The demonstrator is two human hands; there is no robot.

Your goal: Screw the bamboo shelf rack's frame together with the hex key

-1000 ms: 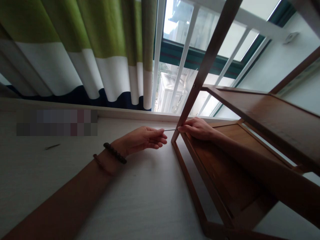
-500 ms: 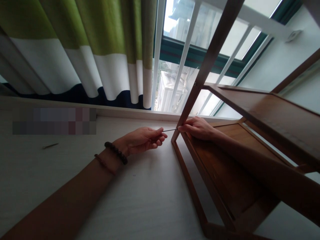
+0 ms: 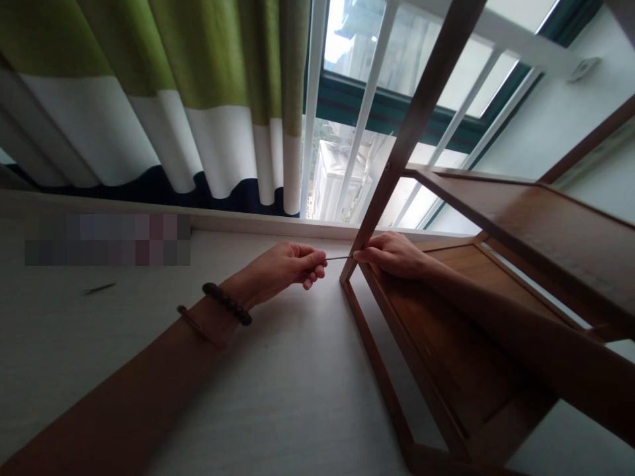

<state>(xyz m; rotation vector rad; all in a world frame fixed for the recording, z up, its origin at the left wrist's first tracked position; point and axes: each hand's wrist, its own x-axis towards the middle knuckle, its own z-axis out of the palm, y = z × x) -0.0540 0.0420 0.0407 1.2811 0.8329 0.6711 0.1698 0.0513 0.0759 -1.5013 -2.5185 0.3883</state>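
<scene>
Pinched between the thumb and fingers of my left hand [image 3: 296, 264] is a thin metal rod [image 3: 338, 258] that looks like a hex key; its near end is hidden in the hand. The rod's far tip meets the side of a slanted wooden leg [image 3: 370, 221], low on a brown wooden shelf unit [image 3: 536, 198]. My right hand [image 3: 391, 254] grips that leg from the other side, thumb and fingertip beside the rod's tip. Whether those fingers touch the tip, I cannot tell. Higher on the same leg, a small round bolt head or hole [image 3: 387, 166] shows.
A small thin metal piece [image 3: 100, 289] lies on the pale floor [image 3: 278, 383] at left, near a blurred patch. A green, white and navy curtain [image 3: 213, 119] hangs behind. White window bars [image 3: 367, 99] stand behind the shelf unit.
My left wrist has turned and shifted slightly, and its fingers have curled closer around the rod. My right hand and the shelf unit stay put.
</scene>
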